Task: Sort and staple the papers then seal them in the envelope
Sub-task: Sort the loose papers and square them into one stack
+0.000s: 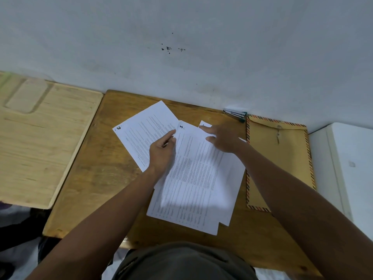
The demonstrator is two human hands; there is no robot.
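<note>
Printed papers (193, 178) overlap on the wooden counter (96, 178); left hand (161, 152) pinches a sheet's edge, right hand (224, 138) presses flat, fingers spread, beside the envelope (282, 158).

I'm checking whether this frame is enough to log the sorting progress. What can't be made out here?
- Printed text on the papers: too small and blurred in the head view.
- Number of sheets: overlapped, and partly covered by the left hand and right hand.
- Envelope: near corner hidden by the right forearm.
- Stapler: small, against the wall; whether it is loaded cannot be told.
</note>
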